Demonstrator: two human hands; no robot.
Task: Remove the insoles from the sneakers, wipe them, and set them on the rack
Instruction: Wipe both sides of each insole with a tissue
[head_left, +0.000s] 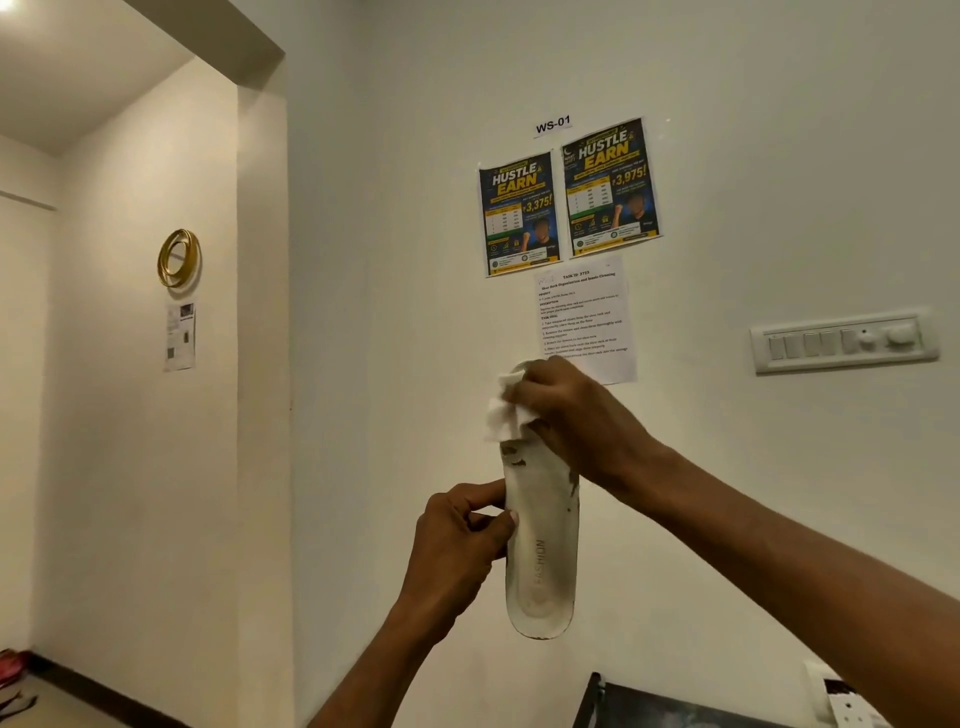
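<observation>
Left hand (457, 543) pinches upright, stained white insole (544, 551); right hand (576, 415) clutches tissue (505, 410) atop.

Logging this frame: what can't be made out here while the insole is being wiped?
All in the head view:
Top end of the insole: covered by the wipe and the right hand gripping it.
Its underside: faces away; the left hand pinches its edge.
The dark object at the bottom edge: cut off by the frame; possibly the rack, unclear.
Print on the task sheet: too small; its lower corner is behind the right hand.
</observation>
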